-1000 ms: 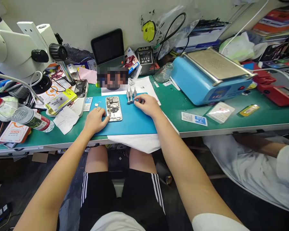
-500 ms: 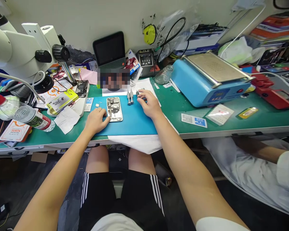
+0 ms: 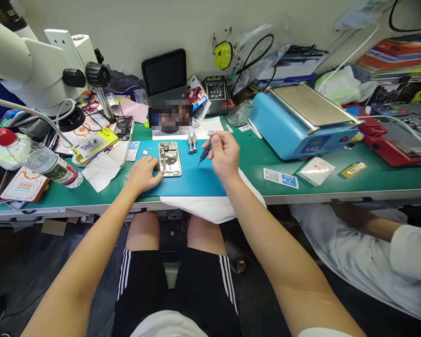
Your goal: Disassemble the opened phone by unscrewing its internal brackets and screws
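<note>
An opened phone [image 3: 170, 160], its inner parts showing, lies on the blue mat [image 3: 192, 185]. My left hand [image 3: 144, 175] rests on the mat at the phone's left side, thumb near its lower left corner, fingers apart and holding nothing. In my right hand [image 3: 224, 152] a dark screwdriver [image 3: 205, 152] is pinched, its thin tip pointing down and left above the mat, to the right of the phone. Two grey screwdrivers [image 3: 192, 142] stand side by side at the mat's back edge. Small metal pieces [image 3: 145, 152] lie behind my left hand.
A microscope [image 3: 38, 70] and a water bottle [image 3: 52, 167] stand on the left. At the back is a dark-screened device [image 3: 164, 75]. A blue heating machine [image 3: 280, 126] sits to the right, with cards and a small box before it. Another person's arm [image 3: 368, 220] is at the far right.
My right hand has lifted the dark screwdriver from beside the two grey ones and moved right and toward me. The view has shifted slightly. My left hand stays beside the phone.
</note>
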A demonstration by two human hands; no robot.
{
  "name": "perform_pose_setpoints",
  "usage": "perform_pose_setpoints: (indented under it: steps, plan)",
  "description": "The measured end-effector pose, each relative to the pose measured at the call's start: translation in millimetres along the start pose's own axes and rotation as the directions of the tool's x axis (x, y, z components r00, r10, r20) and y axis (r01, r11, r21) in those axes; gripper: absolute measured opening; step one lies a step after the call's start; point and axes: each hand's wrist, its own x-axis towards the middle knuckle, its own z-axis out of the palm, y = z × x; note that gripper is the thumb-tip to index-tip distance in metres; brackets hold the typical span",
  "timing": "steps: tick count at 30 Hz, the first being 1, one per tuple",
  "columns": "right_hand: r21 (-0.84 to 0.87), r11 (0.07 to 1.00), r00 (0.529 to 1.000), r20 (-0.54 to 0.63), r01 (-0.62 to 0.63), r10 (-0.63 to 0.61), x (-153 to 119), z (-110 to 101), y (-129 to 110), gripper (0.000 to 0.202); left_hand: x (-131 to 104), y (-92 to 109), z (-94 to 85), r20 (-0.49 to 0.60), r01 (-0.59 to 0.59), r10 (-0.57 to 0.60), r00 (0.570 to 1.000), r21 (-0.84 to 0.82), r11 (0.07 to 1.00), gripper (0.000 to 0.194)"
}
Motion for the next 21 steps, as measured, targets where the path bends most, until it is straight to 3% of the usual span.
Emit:
perform_pose_setpoints:
  steps: [3,7,9,13,17,21]
  plan:
    - [-0.104,0.994,0.998,0.054,-0.034,0.04,-9.2,6.0,3.0,0.044,-1.0,-0.3,0.1,0.0,-0.01,0.01,1.0,0.0,1.0,0.008]
    - [-0.393,0.914,0.991,0.118,0.104,-0.062,-19.8,0.8,9.2,0.042,-1.5,-0.5,1.3,-0.002,-0.01,0.01,1.0,-0.004,1.0,0.007]
    - [-0.438,0.887,0.984,0.157,0.144,-0.082,-22.6,-2.2,9.7,0.047,-1.3,-0.6,2.2,-0.001,-0.006,0.006,1.0,-0.007,1.0,0.007]
    - [-0.382,0.913,0.983,0.166,0.143,-0.084,-22.2,5.7,-1.1,0.053,-0.5,-0.4,2.5,-0.001,-0.005,0.005,1.0,-0.01,1.0,0.006]
    - [-0.265,0.952,0.973,0.209,0.151,-0.096,-21.8,32.1,-16.5,0.056,-0.1,0.5,0.2,-0.004,-0.02,0.02,1.0,-0.011,1.0,0.007]
    - [-0.192,0.969,0.974,0.191,0.157,-0.12,-30.5,55.9,-14.2,0.049,-0.1,1.7,-1.3,-0.004,-0.035,0.035,0.999,-0.005,0.999,0.01]
